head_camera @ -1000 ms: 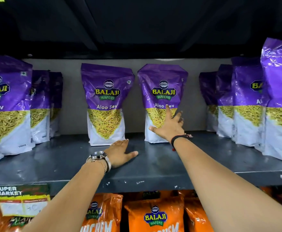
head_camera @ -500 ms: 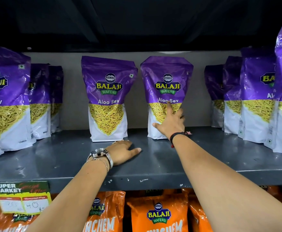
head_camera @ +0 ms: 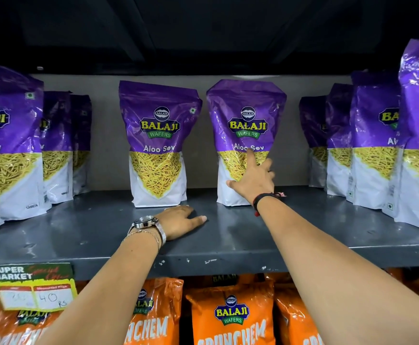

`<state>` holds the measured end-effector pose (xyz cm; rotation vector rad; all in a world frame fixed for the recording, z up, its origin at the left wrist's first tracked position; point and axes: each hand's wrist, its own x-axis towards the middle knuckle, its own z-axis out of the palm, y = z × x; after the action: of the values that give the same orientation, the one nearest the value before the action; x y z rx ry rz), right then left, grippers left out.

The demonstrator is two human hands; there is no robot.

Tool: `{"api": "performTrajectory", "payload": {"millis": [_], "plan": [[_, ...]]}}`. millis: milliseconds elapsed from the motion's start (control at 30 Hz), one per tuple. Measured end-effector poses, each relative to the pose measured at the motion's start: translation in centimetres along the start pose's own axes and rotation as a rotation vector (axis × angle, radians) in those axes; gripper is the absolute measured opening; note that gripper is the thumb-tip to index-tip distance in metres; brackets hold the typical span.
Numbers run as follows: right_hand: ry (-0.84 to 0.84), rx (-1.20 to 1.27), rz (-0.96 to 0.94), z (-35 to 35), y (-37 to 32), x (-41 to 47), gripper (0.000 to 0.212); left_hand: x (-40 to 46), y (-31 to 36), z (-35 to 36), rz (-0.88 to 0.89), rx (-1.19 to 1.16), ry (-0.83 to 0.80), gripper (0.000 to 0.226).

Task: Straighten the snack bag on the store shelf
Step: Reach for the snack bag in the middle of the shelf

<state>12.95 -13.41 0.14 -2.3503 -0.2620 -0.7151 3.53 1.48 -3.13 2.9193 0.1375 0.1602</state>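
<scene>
Two purple and white Aloo Sev snack bags stand at the back of the grey shelf (head_camera: 228, 247). The right bag (head_camera: 247, 115) leans slightly, its top tipped to the right. My right hand (head_camera: 254, 178) lies flat against its lower front, fingers spread, index finger pointing up to the label; it does not grip the bag. The left bag (head_camera: 158, 135) stands upright just behind my left hand (head_camera: 181, 221). That hand rests palm down on the shelf with fingers apart, holding nothing.
More purple Aloo Sev bags line up at the far left (head_camera: 9, 145) and far right (head_camera: 377, 145). Orange snack bags (head_camera: 231, 317) fill the shelf below. A price tag (head_camera: 33, 287) hangs on the shelf's front edge. A dark shelf closes the space overhead.
My right hand has slid a little up and to the right across the right bag's front. The left hand stays flat on the shelf. The camera has moved closer.
</scene>
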Motion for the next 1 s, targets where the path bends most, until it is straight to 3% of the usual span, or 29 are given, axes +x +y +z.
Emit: {"api": "performTrajectory", "payload": {"millis": [1000], "plan": [[0.057,-0.138,-0.029,-6.9,0.4,-8.4,0.094,0.0,-0.1,0.0,-0.002,-0.016,-0.005,0.065]]}}
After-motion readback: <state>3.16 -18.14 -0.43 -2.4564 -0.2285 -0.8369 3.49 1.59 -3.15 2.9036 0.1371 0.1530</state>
